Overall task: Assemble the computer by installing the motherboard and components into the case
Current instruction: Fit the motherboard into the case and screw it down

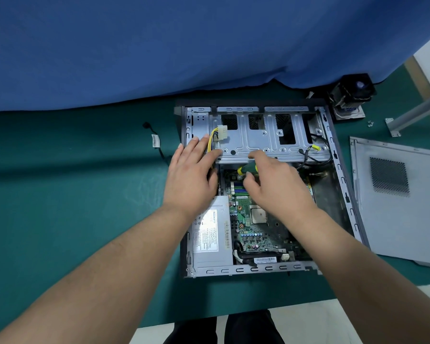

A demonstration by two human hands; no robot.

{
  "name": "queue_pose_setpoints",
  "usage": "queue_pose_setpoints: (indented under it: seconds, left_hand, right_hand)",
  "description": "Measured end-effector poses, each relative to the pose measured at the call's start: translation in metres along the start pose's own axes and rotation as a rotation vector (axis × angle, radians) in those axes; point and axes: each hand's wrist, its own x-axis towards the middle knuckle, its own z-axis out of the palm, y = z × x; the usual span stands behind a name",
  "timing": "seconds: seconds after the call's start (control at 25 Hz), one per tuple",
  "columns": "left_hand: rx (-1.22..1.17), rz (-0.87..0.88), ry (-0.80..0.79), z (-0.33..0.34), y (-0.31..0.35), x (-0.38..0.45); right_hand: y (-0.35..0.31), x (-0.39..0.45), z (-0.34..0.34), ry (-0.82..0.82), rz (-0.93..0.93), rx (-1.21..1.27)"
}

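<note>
The open computer case [258,192] is lying on its side toward the table's [85,194] right half, its removed side panel [397,199] resting just beside it near the right edge. The motherboard [256,227] is already sitting inside, next to the power supply [210,238]. The right hand [276,184] is wrapping its fingers [250,181] around a green-and-yellow screwdriver [246,169] at the board's far end; the tip is hidden. The left hand [193,175] is lying flat, fingers [200,145] spread, on the drive cage [266,140] beside the yellow-wired connector [220,135]. The board looks stiff but fragile, best handled by its edges; the steel case seems heavy, with sharp-looking rims.
</note>
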Motion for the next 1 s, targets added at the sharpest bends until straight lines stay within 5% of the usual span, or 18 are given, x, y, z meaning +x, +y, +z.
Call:
queue_pose_setpoints:
  seconds: [0.16,0.36,0.56,0.8,1.0]
  left_hand:
    - [-0.002,-0.003,-0.002,0.0,0.0,0.0]
    - [-0.006,-0.006,-0.005,-0.001,0.001,0.0]
    - [-0.002,-0.006,-0.016,0.0,0.001,0.0]
    - [0.002,-0.009,-0.019,-0.002,0.002,0.0]
    - [-0.002,-0.007,-0.02,-0.001,0.002,0.0]
  right_hand:
    - [-0.002,-0.003,0.004,0.032,0.084,-0.114]
    - [0.0,0.004,-0.001,-0.067,-0.052,0.011]
    - [-0.005,0.004,-0.005,-0.024,0.037,-0.183]
    - [-0.004,0.007,-0.015,-0.191,-0.096,-0.109]
    - [-0.006,0.003,-0.009,-0.053,0.014,-0.274]
